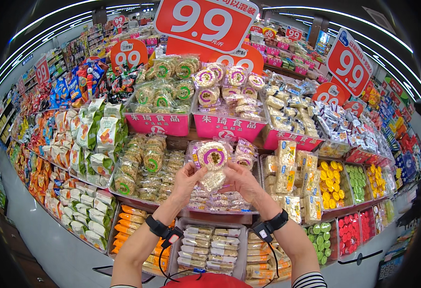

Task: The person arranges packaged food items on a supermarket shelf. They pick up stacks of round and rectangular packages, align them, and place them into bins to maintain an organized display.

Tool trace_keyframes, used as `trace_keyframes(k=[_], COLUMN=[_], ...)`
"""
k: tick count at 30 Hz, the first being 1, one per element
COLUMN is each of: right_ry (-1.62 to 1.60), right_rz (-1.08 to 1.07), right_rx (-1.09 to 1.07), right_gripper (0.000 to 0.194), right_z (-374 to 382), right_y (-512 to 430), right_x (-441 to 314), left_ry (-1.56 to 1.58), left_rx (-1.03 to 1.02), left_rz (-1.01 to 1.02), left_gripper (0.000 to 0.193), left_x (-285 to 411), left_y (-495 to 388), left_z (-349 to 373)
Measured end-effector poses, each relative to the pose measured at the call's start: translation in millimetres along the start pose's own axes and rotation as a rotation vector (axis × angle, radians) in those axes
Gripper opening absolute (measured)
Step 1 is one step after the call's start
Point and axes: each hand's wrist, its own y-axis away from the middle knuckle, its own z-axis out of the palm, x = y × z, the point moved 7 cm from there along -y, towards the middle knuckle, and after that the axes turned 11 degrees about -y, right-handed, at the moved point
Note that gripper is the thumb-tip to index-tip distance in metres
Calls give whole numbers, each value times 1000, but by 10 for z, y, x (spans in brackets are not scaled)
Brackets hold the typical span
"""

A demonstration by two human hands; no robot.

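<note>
Both hands are raised in front of me at the middle shelf. My left hand (188, 177) pinches the left edge of a clear-wrapped round puffed-grain cake (212, 155) with a purple ring label. At its right edge are the fingers of my right hand (240, 177). A second pale round cake (212, 180) shows just below it, between the hands; whether it is held too I cannot tell. Beneath and behind lie more purple-wrapped cakes (215, 202) in a clear bin. Green-ring packaged cakes (152, 163) fill the bin to the left. Both wrists wear black straps with small devices and cables.
Pink-fronted bins (228, 126) of wrapped snacks stand behind. On the right are yellow-and-white packets (286, 169) and yellow-lidded cups (331, 183). Lower bins hold wrapped bars (210, 248) and orange packets (131, 219). A large red price sign (206, 23) hangs over the display.
</note>
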Motion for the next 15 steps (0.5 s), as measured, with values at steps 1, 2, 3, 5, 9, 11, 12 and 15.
trace_keyframes(k=[1, 2, 3, 5, 9, 11, 12, 15], right_ry=[44, 56, 82, 97, 361, 492, 523, 870], right_rz=[23, 20, 34, -26, -156, -193, -218, -254], right_rx=[69, 73, 112, 113, 199, 265, 299, 438], right_gripper=[64, 66, 69, 71, 63, 57, 52, 50], right_z=[10, 48, 41, 26, -179, -287, -323, -368], right_y=[62, 114, 163, 237, 365, 423, 460, 590], right_x=[13, 19, 36, -4, -172, -271, -315, -445], left_ry=[-4, 34, 70, 116, 78, -95, -184, -342], left_rx=[-16, -32, -27, -3, -99, -237, -304, -377], left_rz=[-1, 24, 47, 61, 171, 156, 148, 19], left_gripper=[21, 22, 22, 22, 25, 25, 25, 25], left_x=[-6, 18, 51, 128, 381, 406, 381, 113], left_y=[38, 56, 78, 93, 103, 141, 167, 238], left_z=[23, 49, 46, -4, -102, -104, -83, -11])
